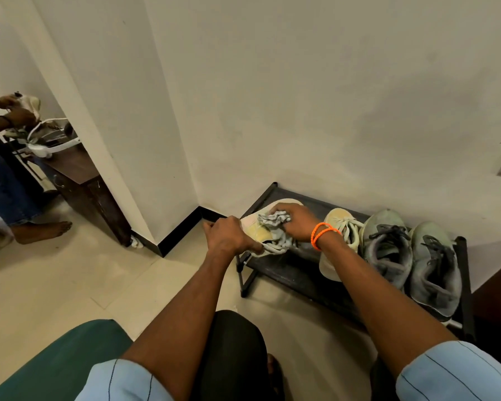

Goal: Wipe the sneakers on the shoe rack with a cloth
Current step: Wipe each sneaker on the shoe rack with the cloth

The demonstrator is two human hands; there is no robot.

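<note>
From the head camera we look down on a low black metal-framed shoe rack (pixel 278 267) standing against the cream wall. At its left end our left hand (pixel 229 235) curls round the near side of a pale yellow-and-cream sneaker (pixel 261 231), holding it tipped up off the rack's top shelf, while our right hand (pixel 297 222), with orange bands at the wrist, closes over a crumpled grey-white cloth (pixel 274 221) and presses it on that shoe's upper. Just beside it, toward the middle of the shelf, lies the matching pale yellow sneaker (pixel 340 227) with light laces, and at the right end sit two grey-green sneakers (pixel 411 253) with dark laces, touching one another. We judge the task to be early: one shoe is under the cloth, and whether it is nearly clean we cannot tell; the other three appear untouched by either hand, and the grey pair looks dusty, so most of the wiping seems left.
</note>
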